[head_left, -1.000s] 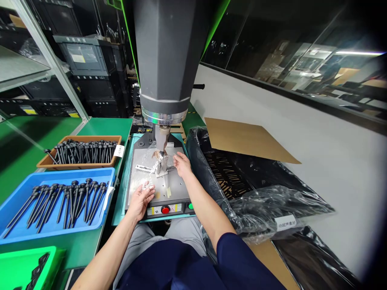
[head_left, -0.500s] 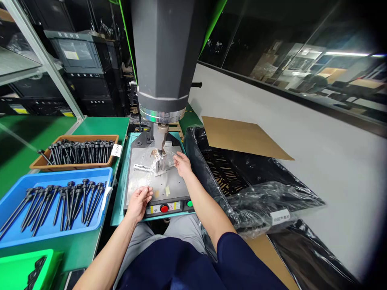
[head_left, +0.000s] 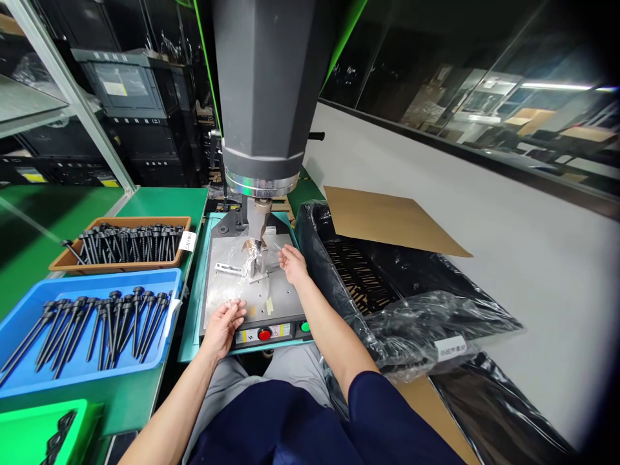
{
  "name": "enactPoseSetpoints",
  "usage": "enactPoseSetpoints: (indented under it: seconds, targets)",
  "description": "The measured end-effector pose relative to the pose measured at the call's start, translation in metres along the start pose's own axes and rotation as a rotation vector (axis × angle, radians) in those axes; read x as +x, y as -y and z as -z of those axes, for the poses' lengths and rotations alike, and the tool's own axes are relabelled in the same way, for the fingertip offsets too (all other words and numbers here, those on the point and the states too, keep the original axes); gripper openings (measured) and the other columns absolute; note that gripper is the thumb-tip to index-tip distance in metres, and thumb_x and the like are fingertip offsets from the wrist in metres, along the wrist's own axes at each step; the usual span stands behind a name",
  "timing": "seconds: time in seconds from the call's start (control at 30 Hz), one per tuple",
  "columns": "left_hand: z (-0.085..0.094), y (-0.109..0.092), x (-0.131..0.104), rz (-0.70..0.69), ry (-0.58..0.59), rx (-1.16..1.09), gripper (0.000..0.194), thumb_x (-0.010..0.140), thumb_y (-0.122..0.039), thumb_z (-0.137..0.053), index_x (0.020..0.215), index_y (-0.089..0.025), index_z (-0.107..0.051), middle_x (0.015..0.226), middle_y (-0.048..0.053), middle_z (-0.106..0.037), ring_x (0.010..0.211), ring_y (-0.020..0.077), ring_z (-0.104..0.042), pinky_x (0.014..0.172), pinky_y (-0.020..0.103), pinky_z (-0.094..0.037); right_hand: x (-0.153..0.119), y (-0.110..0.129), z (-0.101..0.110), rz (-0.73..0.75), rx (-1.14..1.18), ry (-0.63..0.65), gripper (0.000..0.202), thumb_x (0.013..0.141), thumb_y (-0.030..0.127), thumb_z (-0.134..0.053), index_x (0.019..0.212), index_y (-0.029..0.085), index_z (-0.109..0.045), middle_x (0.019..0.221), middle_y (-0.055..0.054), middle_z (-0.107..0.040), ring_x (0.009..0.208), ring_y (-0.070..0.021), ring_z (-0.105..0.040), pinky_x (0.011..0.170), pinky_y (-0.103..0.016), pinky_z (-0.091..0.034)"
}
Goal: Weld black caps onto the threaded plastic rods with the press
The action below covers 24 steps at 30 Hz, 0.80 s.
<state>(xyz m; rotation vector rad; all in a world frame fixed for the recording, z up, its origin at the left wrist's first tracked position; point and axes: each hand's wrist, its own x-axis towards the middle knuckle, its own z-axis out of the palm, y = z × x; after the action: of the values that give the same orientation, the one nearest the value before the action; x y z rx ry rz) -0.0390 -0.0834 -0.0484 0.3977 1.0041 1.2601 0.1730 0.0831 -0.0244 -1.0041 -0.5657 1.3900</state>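
A large dark grey machine head [head_left: 264, 84] hangs over a metal work plate [head_left: 281, 297]. Its metal tool tip [head_left: 256, 223] reaches down to a small fixture [head_left: 256, 266]. Thin clear plastic [head_left: 232, 258] lies around the tip and over the plate's left part. My left hand [head_left: 225, 328] is closed at the plate's front left edge, its fingertips pinched; what they hold is too small to name. To the right of the fixture, my right hand [head_left: 292, 265] pinches a thin, pale item that I cannot make out.
At left stand a brown tray [head_left: 62, 261] and a blue tray [head_left: 92, 381] of black rod-like parts, and a green tray [head_left: 29, 426]. A black-lined box [head_left: 339, 284] of thin parts is at right. A red button [head_left: 264, 334] is on the front panel.
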Motion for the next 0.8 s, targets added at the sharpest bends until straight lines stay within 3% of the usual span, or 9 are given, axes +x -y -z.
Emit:
enactPoseSetpoints:
  seconds: [0.13,0.3,0.53,0.8]
  targets:
    - [0.008,-0.004,-0.004,0.002,0.068,0.063,0.044,0.068,-0.032,-0.084,0.107,-0.015,-0.069,0.115,0.013,-0.071,0.088,0.0165,-0.071,0.072,0.024,-0.056,-0.004,0.001,0.007,-0.019,-0.016,-0.019,0.034,0.071,0.039,-0.079,0.093,0.022,-0.059,0.065,0.001,-0.069,0.049,-0.0100,-0.058,0.044,-0.017,-0.040]
    - [0.009,-0.010,-0.001,-0.038,0.016,0.073,0.037,0.068,-0.036,-0.083,0.094,-0.013,-0.071,0.104,0.013,-0.074,0.083,0.0153,-0.070,0.066,0.021,-0.053,-0.006,0.006,0.004,-0.079,-0.061,0.013,0.039,0.075,0.051,-0.075,0.098,0.024,-0.058,0.080,-0.003,-0.074,0.064,-0.0145,-0.067,0.054,-0.022,-0.049]
    - [-0.004,-0.012,0.004,-0.041,0.052,0.093,0.037,0.066,-0.039,-0.085,0.089,-0.013,-0.073,0.101,0.012,-0.075,0.082,0.0150,-0.070,0.066,0.020,-0.052,0.001,0.008,-0.006,-0.119,0.050,0.074,0.044,0.065,0.019,-0.081,0.102,0.023,-0.057,0.067,0.003,-0.068,0.056,-0.0098,-0.060,0.050,-0.018,-0.042]
    - [-0.002,-0.010,0.003,-0.034,0.046,0.101,0.037,0.067,-0.039,-0.084,0.089,-0.012,-0.073,0.101,0.014,-0.074,0.082,0.0159,-0.070,0.066,0.021,-0.052,-0.001,0.002,0.008,-0.068,0.046,0.051,0.038,0.061,0.014,-0.078,0.094,0.020,-0.061,0.067,0.004,-0.066,0.055,-0.0080,-0.057,0.049,-0.016,-0.041]
